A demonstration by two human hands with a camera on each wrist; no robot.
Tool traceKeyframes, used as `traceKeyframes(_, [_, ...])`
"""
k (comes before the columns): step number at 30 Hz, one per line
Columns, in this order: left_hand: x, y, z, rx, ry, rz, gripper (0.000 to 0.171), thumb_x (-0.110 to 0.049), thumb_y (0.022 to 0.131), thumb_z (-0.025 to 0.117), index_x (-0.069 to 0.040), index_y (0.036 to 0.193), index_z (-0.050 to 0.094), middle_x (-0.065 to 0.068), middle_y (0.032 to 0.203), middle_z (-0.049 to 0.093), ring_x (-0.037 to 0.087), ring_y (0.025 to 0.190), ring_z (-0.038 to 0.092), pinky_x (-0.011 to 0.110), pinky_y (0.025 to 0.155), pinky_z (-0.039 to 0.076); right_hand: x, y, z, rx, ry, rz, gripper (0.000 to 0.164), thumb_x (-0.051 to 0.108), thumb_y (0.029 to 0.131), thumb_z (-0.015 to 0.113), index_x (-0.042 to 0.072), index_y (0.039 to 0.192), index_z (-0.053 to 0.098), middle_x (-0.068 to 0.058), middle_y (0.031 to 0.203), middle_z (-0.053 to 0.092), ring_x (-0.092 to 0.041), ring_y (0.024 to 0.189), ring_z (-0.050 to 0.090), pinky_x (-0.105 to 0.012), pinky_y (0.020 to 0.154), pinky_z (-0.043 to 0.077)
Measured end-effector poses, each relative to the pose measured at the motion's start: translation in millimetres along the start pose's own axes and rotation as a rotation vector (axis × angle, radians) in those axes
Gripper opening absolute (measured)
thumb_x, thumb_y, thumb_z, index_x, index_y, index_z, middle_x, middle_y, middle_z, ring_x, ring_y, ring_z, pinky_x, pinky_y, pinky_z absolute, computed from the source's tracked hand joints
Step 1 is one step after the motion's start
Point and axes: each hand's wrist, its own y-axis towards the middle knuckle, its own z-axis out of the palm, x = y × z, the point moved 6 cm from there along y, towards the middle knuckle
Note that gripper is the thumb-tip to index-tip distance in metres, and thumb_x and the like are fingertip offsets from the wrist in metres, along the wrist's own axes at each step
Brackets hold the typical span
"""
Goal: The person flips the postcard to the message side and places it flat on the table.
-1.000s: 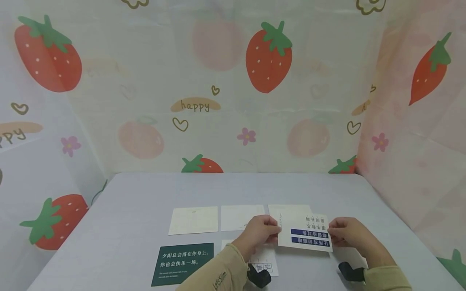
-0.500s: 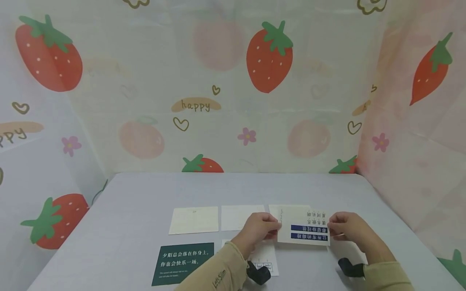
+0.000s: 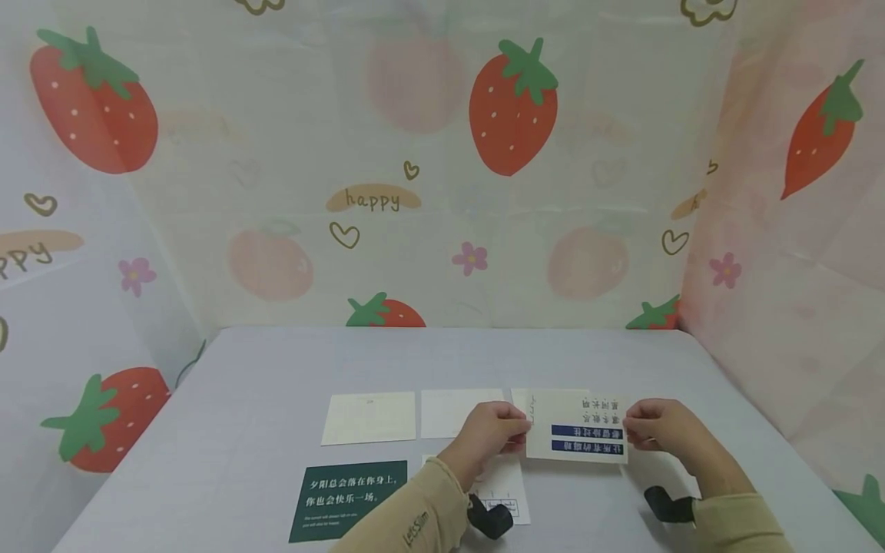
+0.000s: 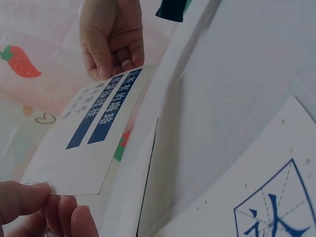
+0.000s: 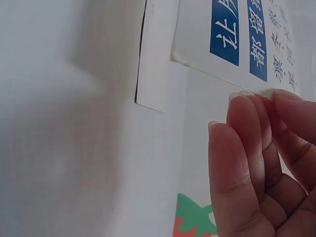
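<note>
A white card with two blue text bands (image 3: 586,439) is raised above the table, its print upside down in the head view. My left hand (image 3: 492,434) pinches its left edge between thumb and fingers. At the opposite edge, the thumb and fingertips of my right hand (image 3: 667,430) pinch it too. Below my left wrist lies a card with boxed characters (image 3: 508,491), partly covered by the hand and sleeve. The right wrist view shows the raised card (image 5: 197,39) between thumb and fingertips.
On the white table (image 3: 276,361), a back row holds a cream card (image 3: 369,418), a white card (image 3: 452,412) and another card (image 3: 553,395) partly behind the held one. A dark green card (image 3: 346,495) with white text lies at front left. Strawberry-printed cloth (image 3: 512,230) encloses the table.
Both hands have lifted the card slightly up and away, and it has levelled from its slant. The cards lying on the table have stayed put.
</note>
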Motion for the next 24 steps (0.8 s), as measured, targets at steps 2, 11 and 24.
traceKeyframes(2, [-0.6,-0.1,0.0,-0.002,-0.002,0.002,0.006,-0.013,0.082,0.066,-0.008,0.08,0.065,0.002,0.075,0.063,0.013,0.065,0.058,0.026,0.062,0.054,0.4,-0.6,-0.6,-0.004,-0.002,-0.003,0.012,0.011,0.089,0.058,0.001,0.093,0.061,-0.006,0.082,0.062,-0.017,0.073,0.057,-0.03,0.068,0.054])
traceKeyframes(11, [-3.9,-1.3,-2.6,-0.006,0.014,0.003,0.006,-0.015,0.08,0.068,-0.009,0.081,0.068,0.003,0.078,0.064,0.013,0.066,0.059,0.025,0.063,0.054,2.8,-3.0,-4.6,-0.002,0.021,-0.031,0.013,0.011,0.088,0.059,-0.001,0.091,0.061,-0.005,0.08,0.061,-0.016,0.071,0.056,-0.029,0.066,0.053])
traceKeyframes(24, [-2.9,0.8,-2.1,0.009,-0.012,0.019,0.008,-0.015,0.081,0.067,-0.008,0.083,0.07,0.002,0.072,0.066,0.012,0.063,0.061,0.026,0.06,0.054,1.4,-3.2,-3.3,0.049,0.128,-0.075,0.014,0.01,0.09,0.056,-0.003,0.093,0.06,-0.006,0.08,0.065,-0.018,0.073,0.063,-0.03,0.067,0.054])
